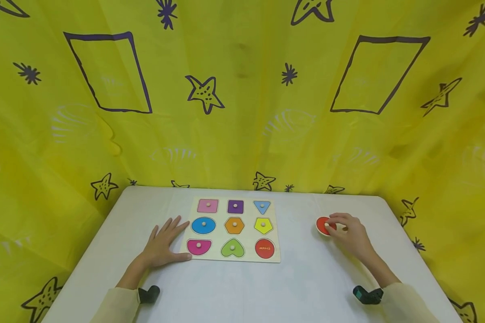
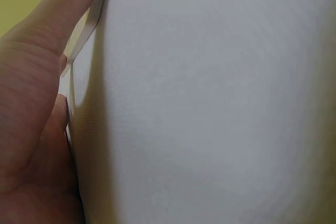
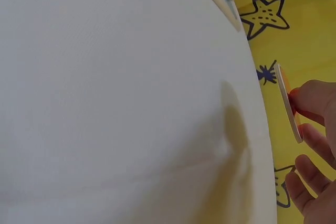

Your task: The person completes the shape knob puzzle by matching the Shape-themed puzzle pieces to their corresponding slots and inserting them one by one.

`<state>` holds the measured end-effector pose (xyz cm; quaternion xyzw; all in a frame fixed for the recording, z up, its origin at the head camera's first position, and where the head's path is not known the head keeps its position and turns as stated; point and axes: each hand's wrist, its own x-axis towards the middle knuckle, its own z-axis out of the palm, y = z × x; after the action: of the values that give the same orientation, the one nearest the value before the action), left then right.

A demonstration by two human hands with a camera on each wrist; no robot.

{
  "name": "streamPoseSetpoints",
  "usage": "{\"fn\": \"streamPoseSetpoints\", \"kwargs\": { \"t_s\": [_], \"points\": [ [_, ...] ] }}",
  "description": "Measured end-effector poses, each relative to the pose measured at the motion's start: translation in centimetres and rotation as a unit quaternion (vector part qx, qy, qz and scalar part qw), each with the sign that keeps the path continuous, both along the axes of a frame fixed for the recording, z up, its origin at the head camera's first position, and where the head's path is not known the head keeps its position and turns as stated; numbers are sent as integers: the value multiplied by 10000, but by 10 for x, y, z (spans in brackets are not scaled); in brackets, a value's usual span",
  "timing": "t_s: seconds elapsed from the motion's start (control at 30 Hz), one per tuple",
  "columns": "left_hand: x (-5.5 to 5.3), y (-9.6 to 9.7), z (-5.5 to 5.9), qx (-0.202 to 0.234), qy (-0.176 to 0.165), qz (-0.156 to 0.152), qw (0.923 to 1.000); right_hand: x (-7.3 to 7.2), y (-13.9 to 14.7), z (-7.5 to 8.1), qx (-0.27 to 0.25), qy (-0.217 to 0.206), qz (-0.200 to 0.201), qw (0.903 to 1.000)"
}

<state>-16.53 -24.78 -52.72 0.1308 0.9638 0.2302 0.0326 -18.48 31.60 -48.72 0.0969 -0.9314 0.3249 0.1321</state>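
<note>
A wooden shape-puzzle board (image 1: 249, 249) lies on the table, holding several colored pieces with small knobs. Its lower right corner shows a round red recess (image 1: 264, 248) printed with "Circular". My left hand (image 1: 163, 244) rests at the board's left edge, fingers spread and thumb touching the lower corner. That thumb (image 2: 31, 82) fills the left side of the left wrist view. To the right of the board, my right hand (image 1: 353, 235) pinches a red circle puzzle piece (image 1: 321, 224) by its knob. In the right wrist view the piece (image 3: 289, 103) is tilted and raised above the table.
A white cloth covers the table (image 1: 234, 291). Yellow curtains (image 1: 242, 134) with drawn stars surround its back and sides. Dark wrist cameras sit at the left cuff (image 1: 148, 294) and the right cuff (image 1: 368, 295).
</note>
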Motion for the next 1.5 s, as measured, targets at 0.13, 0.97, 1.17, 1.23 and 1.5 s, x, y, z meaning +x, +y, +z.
{"fn": "streamPoseSetpoints", "kwargs": {
  "t_s": [0.13,0.97,1.17,1.23,1.5],
  "points": [
    [0,0,0,17,20,1,10000,-5,-11,3,-49,327,187,9993],
    [1,0,1,52,-18,10,10000,-4,-90,-12,-583,-221,739,9953],
    [1,1,3,4,-49,22,10000,0,-107,-19,-665,-468,804,9934],
    [2,2,4,0,-43,13,10000,1,-111,-21,-649,-534,817,9931],
    [2,4,7,90,-53,-29,9999,7,-125,-26,-662,-651,906,9915]
  ]
}}
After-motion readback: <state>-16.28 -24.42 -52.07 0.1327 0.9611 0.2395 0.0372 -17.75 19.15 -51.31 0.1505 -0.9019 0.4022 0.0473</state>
